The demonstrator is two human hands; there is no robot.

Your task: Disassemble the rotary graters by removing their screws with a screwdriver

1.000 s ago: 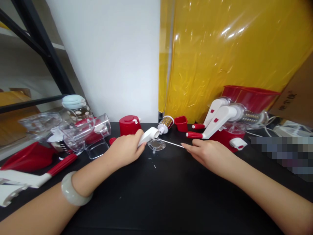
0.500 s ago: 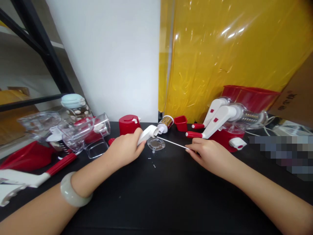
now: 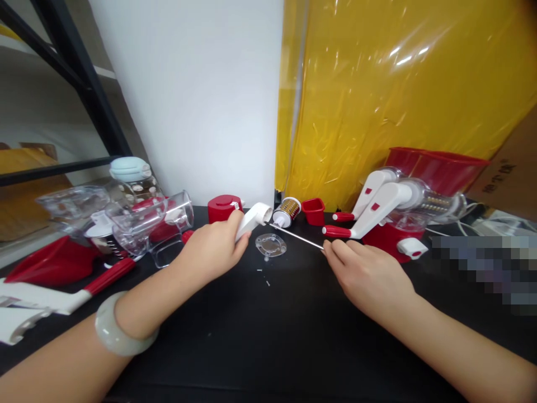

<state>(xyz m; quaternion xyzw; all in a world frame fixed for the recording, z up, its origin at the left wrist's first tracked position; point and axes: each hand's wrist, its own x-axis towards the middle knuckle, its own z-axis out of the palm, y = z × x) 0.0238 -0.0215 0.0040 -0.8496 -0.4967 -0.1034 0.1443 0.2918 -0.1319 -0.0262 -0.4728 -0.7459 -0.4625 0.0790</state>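
The only print in view stands on the brown cardboard box (image 3: 503,168) at the right edge: a short slanted row of dark characters, too small and blurred to read. Just below it, a pixelated patch (image 3: 482,263) hides whatever lies there. No lettering can be read on the white plastic crank handle (image 3: 251,219) in the left hand (image 3: 210,254), nor on the thin metal rod (image 3: 297,237) pinched by the right hand (image 3: 369,277).

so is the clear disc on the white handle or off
Off: the clear round plastic disc lies flat on the black table, near the white handle.
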